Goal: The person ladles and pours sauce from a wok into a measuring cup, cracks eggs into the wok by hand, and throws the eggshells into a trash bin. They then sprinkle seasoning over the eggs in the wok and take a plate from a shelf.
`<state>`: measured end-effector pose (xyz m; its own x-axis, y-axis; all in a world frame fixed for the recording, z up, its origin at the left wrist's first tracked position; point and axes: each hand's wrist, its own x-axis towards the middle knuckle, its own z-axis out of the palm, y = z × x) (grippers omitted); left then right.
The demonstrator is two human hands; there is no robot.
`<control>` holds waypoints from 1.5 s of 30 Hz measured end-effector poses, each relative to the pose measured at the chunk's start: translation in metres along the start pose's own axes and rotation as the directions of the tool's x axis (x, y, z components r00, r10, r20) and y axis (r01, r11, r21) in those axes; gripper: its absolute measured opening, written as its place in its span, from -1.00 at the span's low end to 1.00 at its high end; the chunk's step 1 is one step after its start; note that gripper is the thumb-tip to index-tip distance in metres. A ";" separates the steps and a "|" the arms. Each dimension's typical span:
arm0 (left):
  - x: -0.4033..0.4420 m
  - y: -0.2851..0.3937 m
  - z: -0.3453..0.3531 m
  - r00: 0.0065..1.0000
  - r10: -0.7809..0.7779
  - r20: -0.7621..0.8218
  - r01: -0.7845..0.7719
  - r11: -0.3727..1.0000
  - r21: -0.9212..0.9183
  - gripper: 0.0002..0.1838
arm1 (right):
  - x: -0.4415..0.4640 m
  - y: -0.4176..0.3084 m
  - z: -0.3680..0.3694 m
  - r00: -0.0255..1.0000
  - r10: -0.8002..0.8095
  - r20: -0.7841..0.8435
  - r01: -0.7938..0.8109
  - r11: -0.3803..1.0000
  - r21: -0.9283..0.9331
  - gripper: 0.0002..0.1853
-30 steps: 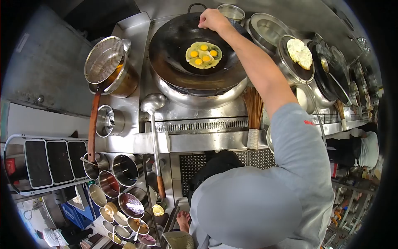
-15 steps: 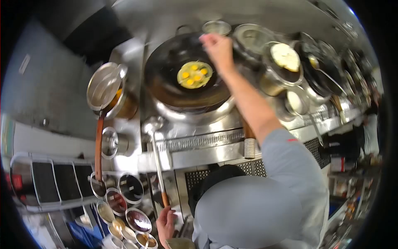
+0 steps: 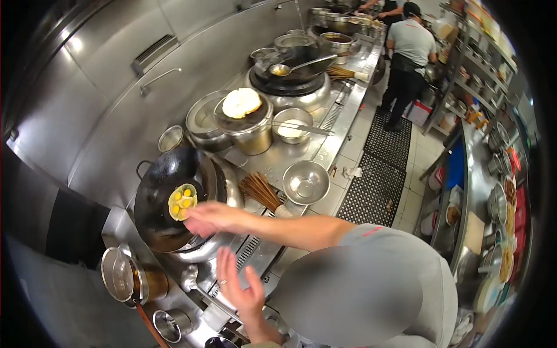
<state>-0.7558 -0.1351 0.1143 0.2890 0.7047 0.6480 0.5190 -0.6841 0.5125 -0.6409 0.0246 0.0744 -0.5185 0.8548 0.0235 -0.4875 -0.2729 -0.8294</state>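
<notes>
Several cracked eggs (image 3: 179, 200) lie together in a black wok (image 3: 158, 171), their yolks whole and bright yellow. My right hand (image 3: 210, 219) is over the near side of the wok, its fingertips pointing down beside the eggs. Motion smears those fingers, so whether they pinch anything is unclear. Lower down, at the counter's front, my left hand (image 3: 237, 285) is raised with fingers spread and nothing in it. A ladle (image 3: 189, 277) rests on the counter near the wok, its handle running beneath my left hand.
A bamboo brush (image 3: 259, 188) and a steel bowl (image 3: 306, 181) stand right of the wok. Beyond are a pot (image 3: 253, 141) topped with pale cooked food (image 3: 241, 102) and a second wok (image 3: 293, 87). A strainer (image 3: 118, 275) sits at left. A co-worker (image 3: 413, 43) stands in the aisle.
The view has swung right, bringing the aisle and co-workers in. My left hand has let go of the ladle handle and opened. My right hand has come from the wok's far rim to its near side.
</notes>
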 end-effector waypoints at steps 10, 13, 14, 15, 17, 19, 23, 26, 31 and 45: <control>-0.101 0.001 0.201 0.699 0.318 0.640 -0.086 0.926 -0.366 -0.47 | -0.347 0.074 -0.066 0.933 0.203 -0.297 0.132 0.575 0.807 -0.16; -0.134 0.000 0.260 0.548 0.283 0.787 -0.068 0.953 -0.295 -0.45 | -0.406 -0.031 -0.052 0.557 -0.279 -0.782 0.702 0.661 0.264 -0.07; -0.137 0.003 0.284 0.426 0.253 0.869 0.111 0.938 -0.328 -0.45 | -0.422 -0.064 -0.040 0.418 -0.462 -0.782 0.756 0.654 0.018 -0.07; -0.137 0.010 0.303 0.288 0.244 0.926 0.283 0.902 -0.326 -0.44 | -0.429 -0.079 -0.031 0.411 -0.469 -0.781 0.760 0.649 0.010 -0.07; -0.099 0.071 0.326 0.136 0.154 0.979 0.776 0.598 -0.202 -0.42 | -0.434 -0.102 -0.024 -0.130 -0.876 -0.465 0.518 0.340 -0.785 -0.15; -0.064 0.125 0.365 0.008 0.312 0.950 0.988 -0.151 0.042 -0.38 | -0.443 -0.081 -0.047 0.000 -0.905 -0.426 0.220 0.415 -0.883 -0.16; -0.033 0.204 0.437 0.377 0.179 0.909 0.914 -0.232 -0.334 -0.31 | -0.491 0.022 -0.209 0.283 -0.707 -0.649 -0.277 0.587 -0.761 -0.30; 0.004 0.260 0.398 0.804 0.464 0.372 0.038 0.584 -0.811 -0.34 | -0.552 0.054 -0.265 0.060 0.093 -0.994 0.502 0.858 0.111 -0.24; -0.005 0.248 0.421 0.593 0.710 0.380 -0.282 0.626 -0.727 -0.42 | -0.544 -0.013 -0.260 0.562 0.061 -0.825 0.598 0.659 0.456 -0.20; -0.042 0.172 0.409 0.102 -0.124 0.987 0.717 -0.678 -0.160 -0.37 | -0.445 -0.033 -0.201 0.655 -0.571 -0.494 -0.146 0.546 -0.825 -0.31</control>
<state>-0.3496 -0.2058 -0.0554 0.7591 0.3427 -0.5534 -0.2731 0.9394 0.2072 -0.2528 -0.2578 -0.0214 0.2859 0.9342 0.2135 0.3892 0.0904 -0.9167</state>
